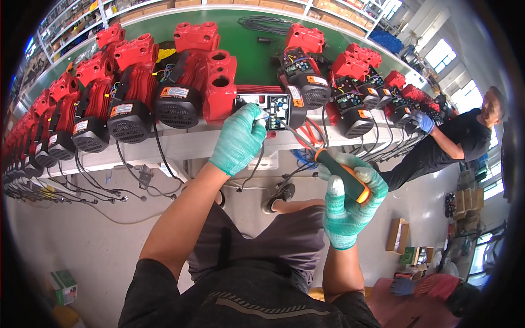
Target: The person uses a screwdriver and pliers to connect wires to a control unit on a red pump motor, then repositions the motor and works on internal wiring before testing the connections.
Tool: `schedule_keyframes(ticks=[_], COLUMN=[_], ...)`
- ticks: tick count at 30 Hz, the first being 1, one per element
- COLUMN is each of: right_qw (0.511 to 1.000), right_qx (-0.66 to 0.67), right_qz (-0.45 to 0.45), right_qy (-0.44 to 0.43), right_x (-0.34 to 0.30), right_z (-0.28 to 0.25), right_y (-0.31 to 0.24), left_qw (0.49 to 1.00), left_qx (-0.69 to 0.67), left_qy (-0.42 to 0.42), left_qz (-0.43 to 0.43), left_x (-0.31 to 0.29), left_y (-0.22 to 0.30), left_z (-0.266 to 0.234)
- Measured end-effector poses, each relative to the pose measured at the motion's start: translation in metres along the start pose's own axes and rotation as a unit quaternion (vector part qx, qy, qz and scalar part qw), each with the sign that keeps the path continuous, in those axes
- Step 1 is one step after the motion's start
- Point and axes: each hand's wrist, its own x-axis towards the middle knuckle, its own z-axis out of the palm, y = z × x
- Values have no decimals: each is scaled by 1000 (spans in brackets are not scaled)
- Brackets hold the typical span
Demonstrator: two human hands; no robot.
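Observation:
Directly in front of me lies a red pump [221, 82] with a black motor end, its terminal box uncovered so that a circuit board [280, 109] shows. My left hand [238, 139], in a pale green knit glove, reaches to the board's left side with fingertips pinched; whatever they hold is too small to name. My right hand [353, 205], gloved alike, grips a screwdriver [340, 174] by its dark green and orange handle. The shaft slants up and left to the board, its tip beside my left fingertips. Red wires [311, 134] hang near the shaft.
Rows of similar red pumps [131, 54] line the white-edged bench [186, 143] on both sides, black cords [158, 147] dangling over its front. Coiled cable [265, 23] lies on the green top. At right another person [465, 131] reaches toward pumps with a gloved hand. Boxes [397, 236] stand on the floor.

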Motion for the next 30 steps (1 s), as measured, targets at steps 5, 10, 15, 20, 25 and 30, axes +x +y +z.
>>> schedule_keyframes(ticks=[5,10,15,20,25,30], right_qw=[993,999,999,992,935,867], right_qx=[-111,-37,-41,-103,-307,-440], right_qz=[-14,5,-12,-51,-125,-118], right_qy=[-42,-11,-21,-52,-127,-202], right_x=[1,-1,2,10,51,81], right_z=[-3,-1,2,-1,5,11], right_y=[8,3,5,0,-41,-56], left_qw=[1000,1000,1000,997,975,961], left_qx=[-13,-2,1,40,136,201], left_qy=[5,6,10,36,106,134], left_qz=[-2,5,15,64,139,132], left_x=[2,1,0,1,1,2], left_y=[-7,-7,-11,-8,-3,-6], left_z=[1,2,3,4,8,11])
